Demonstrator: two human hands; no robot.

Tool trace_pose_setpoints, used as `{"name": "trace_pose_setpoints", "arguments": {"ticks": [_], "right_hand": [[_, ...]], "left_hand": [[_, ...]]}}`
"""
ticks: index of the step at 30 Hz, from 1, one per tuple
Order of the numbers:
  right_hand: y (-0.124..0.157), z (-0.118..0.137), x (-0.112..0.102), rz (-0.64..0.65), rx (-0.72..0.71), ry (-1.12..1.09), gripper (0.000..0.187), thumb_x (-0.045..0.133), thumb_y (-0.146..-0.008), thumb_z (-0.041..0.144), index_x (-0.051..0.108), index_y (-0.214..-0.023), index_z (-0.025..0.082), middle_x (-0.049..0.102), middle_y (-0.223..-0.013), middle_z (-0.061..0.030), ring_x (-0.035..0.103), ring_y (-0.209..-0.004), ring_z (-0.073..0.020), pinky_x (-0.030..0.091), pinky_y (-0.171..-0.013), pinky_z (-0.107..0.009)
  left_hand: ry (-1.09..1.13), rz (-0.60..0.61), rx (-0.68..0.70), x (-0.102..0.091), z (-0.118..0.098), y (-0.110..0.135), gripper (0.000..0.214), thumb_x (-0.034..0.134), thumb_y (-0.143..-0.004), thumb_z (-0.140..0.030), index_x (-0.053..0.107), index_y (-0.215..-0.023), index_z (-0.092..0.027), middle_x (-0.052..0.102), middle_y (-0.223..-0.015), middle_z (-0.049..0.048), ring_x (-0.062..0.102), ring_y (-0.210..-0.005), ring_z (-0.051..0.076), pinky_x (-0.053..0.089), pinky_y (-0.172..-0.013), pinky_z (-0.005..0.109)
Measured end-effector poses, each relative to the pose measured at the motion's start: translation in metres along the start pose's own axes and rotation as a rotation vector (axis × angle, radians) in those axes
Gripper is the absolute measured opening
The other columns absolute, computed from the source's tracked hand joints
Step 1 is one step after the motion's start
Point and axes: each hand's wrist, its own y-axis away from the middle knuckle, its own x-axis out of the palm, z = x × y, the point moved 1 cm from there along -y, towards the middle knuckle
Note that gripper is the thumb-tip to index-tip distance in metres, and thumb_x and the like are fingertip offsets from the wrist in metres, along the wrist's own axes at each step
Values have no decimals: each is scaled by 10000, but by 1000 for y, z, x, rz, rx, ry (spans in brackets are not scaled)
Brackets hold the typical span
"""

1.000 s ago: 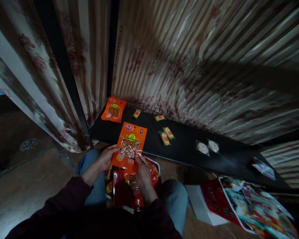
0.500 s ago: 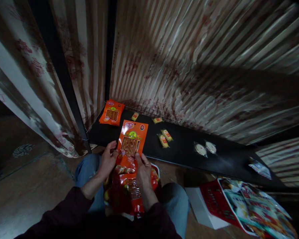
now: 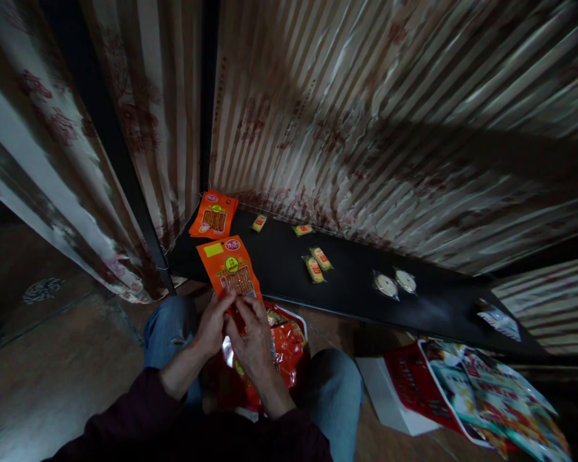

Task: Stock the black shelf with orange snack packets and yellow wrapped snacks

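An orange snack packet (image 3: 231, 264) with a clear window over brown sticks is held up in front of me, tilted to the left. My left hand (image 3: 214, 324) grips its lower left edge, fingers closed. My right hand (image 3: 251, 330) pinches the bottom edge from the right, its fingertips close to the left hand's. Below both hands, a container of red and orange packets (image 3: 289, 343) sits between my knees. A small stack of matching orange packets (image 3: 214, 215) lies on the black shelf, just beyond the held packet.
On the black shelf (image 3: 351, 282) are several small yellow wrapped snacks (image 3: 315, 269), two round white wrapped pieces (image 3: 386, 285) and a silvery wrapper (image 3: 501, 321). A red box of green and white packets (image 3: 491, 385) stands at the right. A striped curtain (image 3: 289, 115) hangs behind.
My right hand has moved up and left, closer to my left hand. The held packet now leans left and shows a yellow label at its top left corner.
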Motion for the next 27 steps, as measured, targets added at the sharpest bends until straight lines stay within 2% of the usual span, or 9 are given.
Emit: {"name": "trace_pose_setpoints", "arguments": {"ticks": [2, 4, 8, 10, 13, 15, 18, 23, 27], "right_hand": [[1, -4, 0, 18, -38, 14, 347, 583, -839, 266, 624, -1183, 238, 609, -1142, -88, 562, -1073, -210, 483, -934, -379], [-2, -12, -2, -42, -14, 9, 339, 542, -868, 300, 612, -1196, 244, 584, -1216, -88, 529, -1142, -217, 441, -992, -422], [-12, -43, -6, -202, 271, -109, 422, 521, -864, 395, 576, -1227, 189, 563, -1273, -126, 505, -1202, -248, 391, -1036, -474], [-16, -57, -3, -138, 455, -282, 496, 542, -840, 445, 542, -1255, 173, 599, -1238, -130, 564, -1140, -251, 444, -986, -450], [-19, -65, 5, -66, 541, -472, 483, 560, -822, 457, 555, -1211, 170, 658, -1134, -106, 627, -1018, -233, 506, -888, -391], [-19, -63, 11, -82, 527, -492, 456, 552, -829, 434, 549, -1202, 171, 676, -1064, -90, 641, -948, -214, 521, -835, -360], [-21, -60, 16, -115, 493, -343, 459, 502, -857, 399, 510, -1254, 168, 677, -953, -81, 639, -836, -201, 527, -763, -361], [-32, -50, 19, -156, 164, 131, 353, 472, -871, 317, 616, -1178, 220, 594, -1168, -120, 530, -1090, -258, 433, -941, -476], [-37, -35, 24, -52, 55, 135, 342, 452, -909, 328, 604, -1204, 244, 608, -1190, -97, 532, -1100, -236, 445, -943, -456]], "left_hand": [[88, -100, -40, -5, -2, -7, 327, 736, -672, -331, 660, -934, -151, 719, -966, 52, 654, -979, 216, 481, -920, 324], [181, -105, -112, -10, -7, -13, 283, 704, -711, -293, 657, -950, -148, 724, -952, 55, 663, -968, 217, 492, -918, 342], [273, 23, -280, -19, -18, -23, 286, 604, -812, -273, 631, -1060, -133, 725, -972, 85, 684, -929, 238, 518, -896, 407], [267, 57, -334, -24, -21, -26, 295, 566, -843, -267, 622, -1090, -117, 726, -967, 99, 689, -916, 243, 525, -889, 414], [245, 79, -385, -29, -21, -30, 305, 525, -871, -259, 614, -1117, -101, 731, -929, 110, 694, -907, 248, 531, -878, 414], [245, 73, -398, -31, -20, -33, 310, 516, -877, -253, 608, -1131, -102, 733, -917, 109, 695, -906, 247, 532, -877, 410], [260, 63, -385, -34, -19, -37, 302, 533, -868, -247, 611, -1122, -103, 731, -945, 110, 691, -925, 248, 526, -892, 409], [240, 42, -299, -35, -25, -44, 260, 594, -829, -246, 640, -1053, -122, 726, -989, 97, 669, -992, 249, 495, -942, 403], [208, 39, -192, -31, -32, -46, 283, 665, -771, -285, 665, -1014, -140, 712, -1058, 81, 617, -1099, 248, 443, -1007, 374]]}}
